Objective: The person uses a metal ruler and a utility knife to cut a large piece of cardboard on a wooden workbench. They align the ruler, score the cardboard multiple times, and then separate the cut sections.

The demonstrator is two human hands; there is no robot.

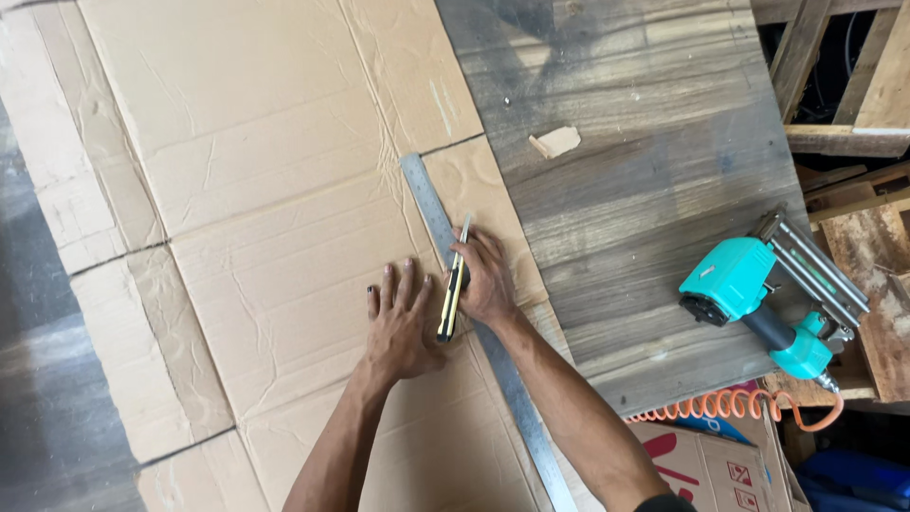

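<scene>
The right hand is closed around a yellow-and-black utility knife, its blade set against the edge of a long steel ruler. The left hand lies flat with fingers spread, pressing on the creased brown cardboard sheet just beside the ruler. The ruler runs diagonally across the cardboard. Well off to the right, a teal pneumatic nail gun with a coiled orange hose rests on the grey wooden table.
</scene>
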